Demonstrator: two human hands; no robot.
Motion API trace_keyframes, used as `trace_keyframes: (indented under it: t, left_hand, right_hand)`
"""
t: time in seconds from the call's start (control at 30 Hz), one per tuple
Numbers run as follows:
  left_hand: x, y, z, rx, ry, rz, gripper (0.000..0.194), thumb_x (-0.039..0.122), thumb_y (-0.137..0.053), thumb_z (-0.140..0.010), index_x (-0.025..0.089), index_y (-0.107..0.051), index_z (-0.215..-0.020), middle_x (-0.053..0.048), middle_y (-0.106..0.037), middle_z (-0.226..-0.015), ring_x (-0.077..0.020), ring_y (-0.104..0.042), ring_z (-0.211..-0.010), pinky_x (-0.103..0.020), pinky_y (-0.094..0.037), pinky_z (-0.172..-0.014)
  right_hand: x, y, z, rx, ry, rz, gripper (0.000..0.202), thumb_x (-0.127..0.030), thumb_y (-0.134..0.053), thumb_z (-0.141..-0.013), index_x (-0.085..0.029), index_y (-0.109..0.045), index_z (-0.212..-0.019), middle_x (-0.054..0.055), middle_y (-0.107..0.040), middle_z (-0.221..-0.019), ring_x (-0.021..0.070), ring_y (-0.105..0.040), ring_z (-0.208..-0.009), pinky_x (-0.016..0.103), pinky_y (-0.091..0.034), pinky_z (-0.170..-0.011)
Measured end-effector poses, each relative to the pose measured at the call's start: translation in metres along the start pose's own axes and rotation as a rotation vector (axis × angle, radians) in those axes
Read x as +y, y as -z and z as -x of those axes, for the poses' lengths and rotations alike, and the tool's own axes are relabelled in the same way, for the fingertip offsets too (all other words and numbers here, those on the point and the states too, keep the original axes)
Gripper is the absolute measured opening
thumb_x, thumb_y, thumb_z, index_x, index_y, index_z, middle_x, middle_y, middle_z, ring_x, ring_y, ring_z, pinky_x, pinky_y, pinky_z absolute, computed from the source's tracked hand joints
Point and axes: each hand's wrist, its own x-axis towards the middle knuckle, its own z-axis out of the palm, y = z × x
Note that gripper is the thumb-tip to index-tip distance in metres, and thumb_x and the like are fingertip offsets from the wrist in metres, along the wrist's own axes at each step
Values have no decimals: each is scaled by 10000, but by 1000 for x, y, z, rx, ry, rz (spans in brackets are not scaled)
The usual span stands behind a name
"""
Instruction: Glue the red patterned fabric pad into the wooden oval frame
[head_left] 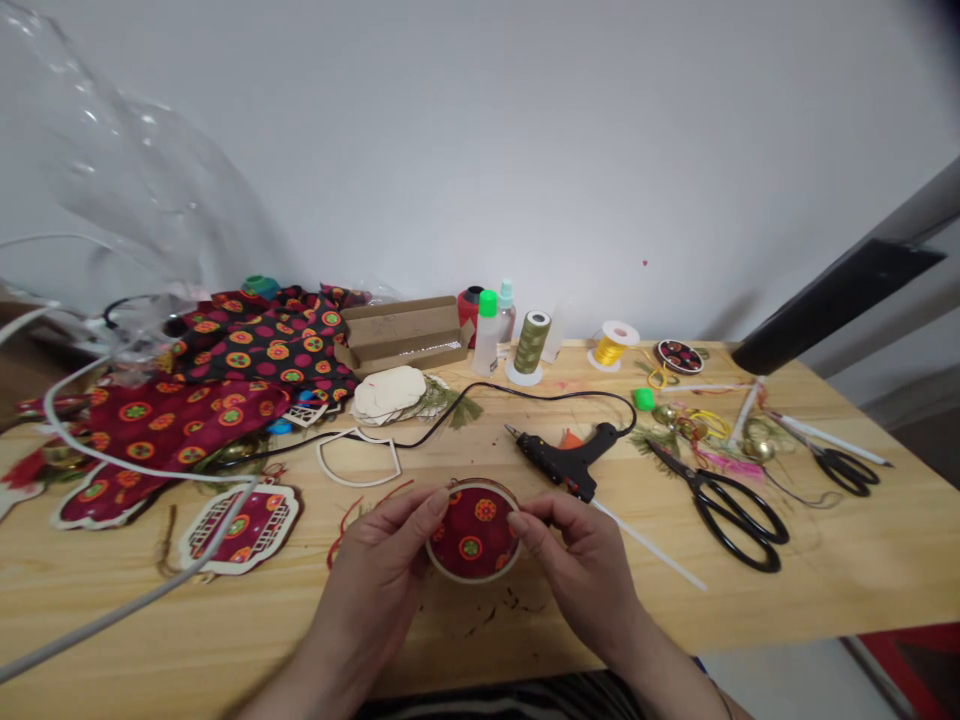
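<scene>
Between my two hands is a small round hoop covered with dark red patterned fabric, its pale rim showing around the cloth. My left hand pinches its left edge between thumb and fingers. On the opposite edge, my right hand grips the rim in the same way. The hoop is tilted toward me, just above the front of the table. Dark scraps lie on the wood below it. Beyond my right hand rests a black glue gun with a white glue stick behind it.
Black-handled scissors lie to the right, near tassels and bells. Patterned fabric is heaped at left beside a fabric-backed wooden frame. A white cable crosses the left side. Thread cone, bottles and cardboard box line the wall.
</scene>
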Motion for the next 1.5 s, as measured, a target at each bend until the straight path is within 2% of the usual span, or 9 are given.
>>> trace_keyframes:
  t: [0.27,0.43,0.53,0.63,0.8,0.9,1.0,1.33,1.5]
  left_hand:
    - [0,0,2,-41,-29,4,255,299,-736,-711,173,-742,-932,-74,-766,-907,-181,-689,-804,-235,-548,-703]
    - [1,0,2,-44,-67,-94,228,283,-722,-722,187,-747,-927,-64,-765,-937,-197,-688,-874,-240,-545,-747]
    - [2,5,3,-11,-173,-280,185,297,-697,-746,239,-753,-912,-25,-770,-933,-183,-690,-892,-220,-540,-763]
    - [6,8,6,-7,-339,-546,149,262,-687,-749,292,-761,-875,23,-775,-906,-155,-699,-858,-185,-538,-755]
    - [8,2,10,-150,-506,-758,225,179,-622,-779,312,-750,-908,49,-778,-875,-144,-722,-787,-171,-556,-704]
    - [6,1,12,-274,-511,-810,243,175,-574,-821,297,-732,-961,34,-772,-923,-145,-725,-791,-180,-559,-711]
    - [4,3,13,-326,-541,-841,252,171,-560,-839,301,-720,-983,36,-772,-927,-134,-725,-772,-178,-557,-711]
    - [5,1,13,-358,-525,-835,255,175,-547,-839,295,-723,-979,26,-773,-919,-157,-727,-771,-217,-570,-712]
    - [6,-3,15,-329,-456,-806,254,217,-552,-838,319,-734,-984,8,-777,-881,-198,-730,-757,-269,-581,-697]
  right_hand:
    - [6,1,-1,47,-67,-74,196,-335,-617,-784,-166,-693,-718,31,-678,-642,162,-579,-607,261,-452,-588]
    - [9,2,0,44,-78,-84,184,-337,-627,-779,-171,-686,-723,32,-677,-649,171,-584,-623,274,-449,-591]
    - [7,4,0,-10,-57,-114,201,-353,-606,-804,-172,-694,-814,45,-695,-728,184,-605,-681,293,-468,-631]
    - [5,7,-1,10,57,-104,228,-325,-639,-792,-182,-675,-966,53,-698,-857,188,-616,-768,296,-479,-682]
    - [-1,7,-4,-14,237,-70,208,-197,-684,-767,-215,-676,-974,43,-671,-915,177,-613,-859,290,-481,-771]
    - [-5,6,-6,-24,283,-47,187,-138,-690,-753,-224,-689,-920,28,-661,-874,167,-614,-834,276,-484,-751]
    - [-7,4,-7,-33,303,-42,146,-105,-671,-760,-213,-692,-856,11,-648,-784,149,-610,-759,250,-481,-687]
    - [-9,3,-7,-32,304,-41,91,-91,-645,-766,-179,-668,-757,-1,-625,-694,132,-585,-680,236,-446,-644]
    - [-10,3,-7,-35,275,-17,87,-114,-638,-769,-192,-659,-737,-2,-619,-688,141,-584,-676,246,-448,-632]
